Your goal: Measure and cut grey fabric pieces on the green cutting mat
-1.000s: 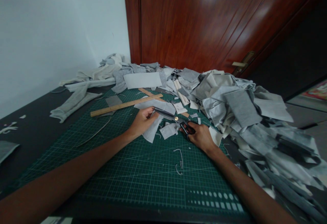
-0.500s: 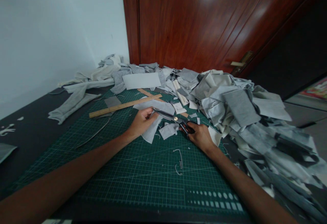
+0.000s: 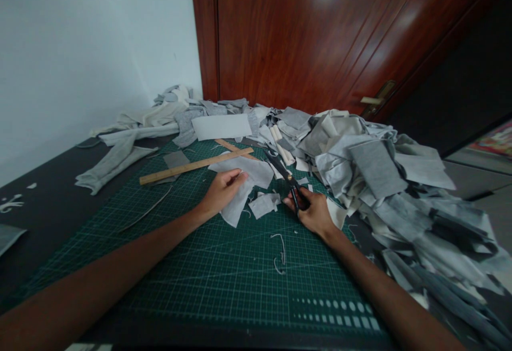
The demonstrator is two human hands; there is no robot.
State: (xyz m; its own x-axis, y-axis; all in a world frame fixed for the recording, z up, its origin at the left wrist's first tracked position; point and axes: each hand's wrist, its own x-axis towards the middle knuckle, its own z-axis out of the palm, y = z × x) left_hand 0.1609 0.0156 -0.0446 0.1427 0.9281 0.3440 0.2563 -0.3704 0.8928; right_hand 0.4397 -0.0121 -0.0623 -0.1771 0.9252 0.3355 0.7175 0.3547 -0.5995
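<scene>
My left hand [image 3: 223, 188] pinches a light grey piece of fabric [image 3: 237, 209] between thumb and fingers, over the green cutting mat [image 3: 192, 276]. Part of that fabric spreads behind the fingers toward the rulers. In my right hand [image 3: 312, 212] are black-handled scissors [image 3: 288, 176], my fingers through the loops. Their blades point up and to the left, away from the held fabric, and look nearly closed. Between the two hands lies a small cut fabric scrap [image 3: 264, 205] on the mat.
A wooden ruler [image 3: 196, 166] crosses another strip beyond my left hand. Heaped fabric scraps [image 3: 376, 169] line the back and right side. A grey sleeve-like cloth [image 3: 112, 164] lies at left. Loose thread [image 3: 283, 252] rests on the mat. A wooden door [image 3: 288, 36] stands behind.
The scissors have come away from the fabric by my left hand and swung to the right, blades now pointing further up. My left hand keeps its pinch, almost in place.
</scene>
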